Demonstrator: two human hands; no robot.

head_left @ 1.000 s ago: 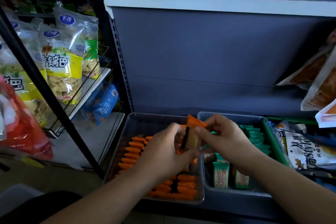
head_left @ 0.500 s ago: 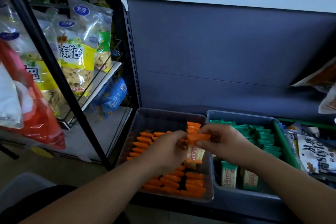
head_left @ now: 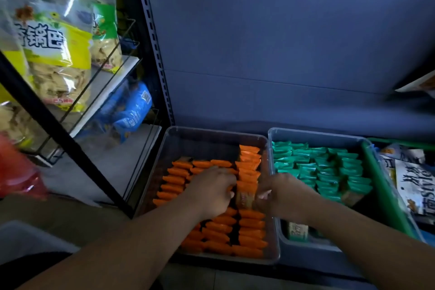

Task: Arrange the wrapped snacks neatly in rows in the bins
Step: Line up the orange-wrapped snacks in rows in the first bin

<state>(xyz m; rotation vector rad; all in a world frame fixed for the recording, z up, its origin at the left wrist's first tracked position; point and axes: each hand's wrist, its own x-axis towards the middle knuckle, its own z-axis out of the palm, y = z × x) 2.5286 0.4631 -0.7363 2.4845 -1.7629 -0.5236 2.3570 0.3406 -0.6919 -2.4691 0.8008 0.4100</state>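
Observation:
A clear bin (head_left: 211, 135) on the low shelf holds rows of orange wrapped snacks (head_left: 249, 230). Beside it on the right, a second clear bin (head_left: 315, 134) holds rows of green wrapped snacks (head_left: 329, 167). My left hand (head_left: 211, 189) and my right hand (head_left: 282, 195) are down inside the orange bin, on either side of one orange snack (head_left: 244, 197). Both pinch this snack, which stands in the right-hand row. My forearms hide part of the middle rows.
A black rack post (head_left: 58, 124) slants across the left, with large yellow chip bags (head_left: 54, 54) and a blue bag (head_left: 131, 113) on its wire shelves. A green-edged bin (head_left: 386, 190) with bagged snacks (head_left: 414, 186) sits at the far right. A dark back panel rises behind the bins.
Both hands went down from above the bins into the orange bin, carrying the orange snack into the right-hand row. The camera moved closer and tilted down.

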